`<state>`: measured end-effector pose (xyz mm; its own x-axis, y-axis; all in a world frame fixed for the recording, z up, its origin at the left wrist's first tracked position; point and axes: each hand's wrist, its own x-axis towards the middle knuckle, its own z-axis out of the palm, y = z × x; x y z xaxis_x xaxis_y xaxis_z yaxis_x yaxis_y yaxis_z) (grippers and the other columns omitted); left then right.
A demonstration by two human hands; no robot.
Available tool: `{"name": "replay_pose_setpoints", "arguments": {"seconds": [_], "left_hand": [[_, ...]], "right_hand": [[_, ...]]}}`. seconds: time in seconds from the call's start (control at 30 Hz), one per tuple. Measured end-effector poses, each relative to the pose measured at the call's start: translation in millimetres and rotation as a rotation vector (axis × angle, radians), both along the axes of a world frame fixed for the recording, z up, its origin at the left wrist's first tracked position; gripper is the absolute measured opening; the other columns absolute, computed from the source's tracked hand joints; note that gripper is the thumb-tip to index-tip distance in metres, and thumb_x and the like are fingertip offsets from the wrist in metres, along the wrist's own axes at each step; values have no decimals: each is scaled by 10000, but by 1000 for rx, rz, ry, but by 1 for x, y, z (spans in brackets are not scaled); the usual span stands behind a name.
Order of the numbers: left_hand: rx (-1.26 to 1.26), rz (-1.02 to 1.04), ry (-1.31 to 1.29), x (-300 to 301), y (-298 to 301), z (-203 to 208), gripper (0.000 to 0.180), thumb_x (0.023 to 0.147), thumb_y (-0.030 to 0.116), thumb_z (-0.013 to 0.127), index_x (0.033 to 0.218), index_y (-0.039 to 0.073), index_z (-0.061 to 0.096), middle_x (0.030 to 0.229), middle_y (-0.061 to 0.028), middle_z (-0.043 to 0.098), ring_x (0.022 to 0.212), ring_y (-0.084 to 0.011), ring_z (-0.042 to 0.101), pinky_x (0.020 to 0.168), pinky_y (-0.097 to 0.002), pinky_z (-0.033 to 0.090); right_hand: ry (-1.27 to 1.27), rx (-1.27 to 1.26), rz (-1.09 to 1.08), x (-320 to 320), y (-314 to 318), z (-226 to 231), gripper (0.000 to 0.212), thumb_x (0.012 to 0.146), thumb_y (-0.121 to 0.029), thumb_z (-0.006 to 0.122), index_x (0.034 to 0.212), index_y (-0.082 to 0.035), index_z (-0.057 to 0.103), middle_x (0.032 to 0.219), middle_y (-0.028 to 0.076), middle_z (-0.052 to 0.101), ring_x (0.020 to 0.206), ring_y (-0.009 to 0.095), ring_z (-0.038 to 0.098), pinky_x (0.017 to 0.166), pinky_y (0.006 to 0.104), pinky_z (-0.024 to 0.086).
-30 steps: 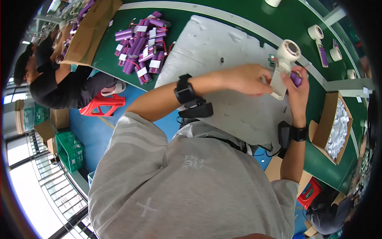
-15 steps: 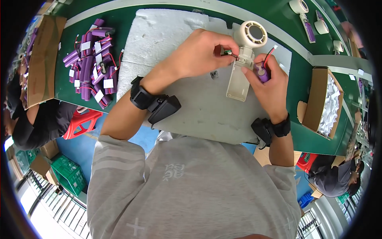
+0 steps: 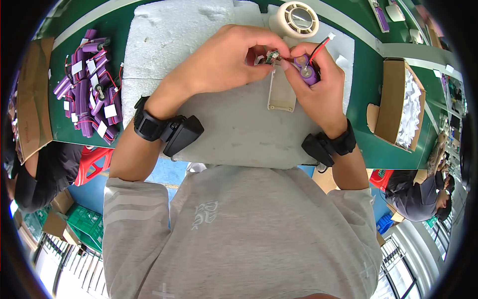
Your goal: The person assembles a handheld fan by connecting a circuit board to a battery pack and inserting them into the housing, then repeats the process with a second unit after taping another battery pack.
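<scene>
Well to the left of the fingers, a heap of purple batteries (image 3: 84, 94) with red wires and white tags lies on the green table (image 3: 134, 152); these are not yet fitted into anything.

The left hand (image 3: 214, 62) reaches in over the white foam block (image 3: 219, 134). Its thumb and forefinger are pinched together on a small green circuit board (image 3: 272, 56), which is outside the handle, so seating it looks undone. Just below these fingertips, the cream handle (image 3: 282, 92) points toward the person, apparently open face up, with no battery in the part that shows. The round fan head (image 3: 298, 19) sits beyond the fingertips of both hands; the fingers hide where it meets the handle.

The right hand (image 3: 323, 87) curls its fingers around a purple battery pack (image 3: 307, 74), beside the handle and not in it. The pack's red and black wires (image 3: 321, 46) rise past the forefinger to a white plug (image 3: 331, 36), which hangs free, so that connection seems undone too. Judging by this, the fan is at an early stage, with board, plug, battery and closing all left.

Well right of these fingers stands a cardboard box (image 3: 391, 99) of white pieces (image 3: 409, 112).
</scene>
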<state>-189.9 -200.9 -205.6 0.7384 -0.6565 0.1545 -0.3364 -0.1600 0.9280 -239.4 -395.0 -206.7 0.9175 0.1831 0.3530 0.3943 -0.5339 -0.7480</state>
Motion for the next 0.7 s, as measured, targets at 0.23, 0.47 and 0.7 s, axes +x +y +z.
{"name": "replay_pose_setpoints", "arguments": {"seconds": [0.23, 0.47, 0.7], "left_hand": [[-42, -15, 255, 2, 9, 5, 303, 759, -87, 642, 1032, 43, 643, 929, -7, 617, 863, -104, 576, 716, -245, 454], [60, -35, -119, 7, 11, 7, 242, 737, -101, 646, 946, 20, 664, 909, -39, 610, 856, -140, 586, 734, -247, 461], [57, -80, -197, 7, 10, 1, 182, 781, -23, 653, 948, 50, 656, 832, -29, 620, 718, -117, 569, 666, -251, 491]], "right_hand": [[-119, -142, 25, -1, 4, 2, 224, 760, -12, 730, 926, -53, 586, 763, 35, 572, 667, 122, 538, 603, 246, 453], [-142, -207, 13, -2, 8, 4, 239, 726, -10, 736, 909, -65, 594, 770, 53, 591, 727, 191, 568, 619, 299, 472], [-127, -214, 4, -2, 8, 2, 234, 722, -10, 738, 902, -69, 600, 767, 47, 590, 722, 186, 575, 627, 291, 476]]}}
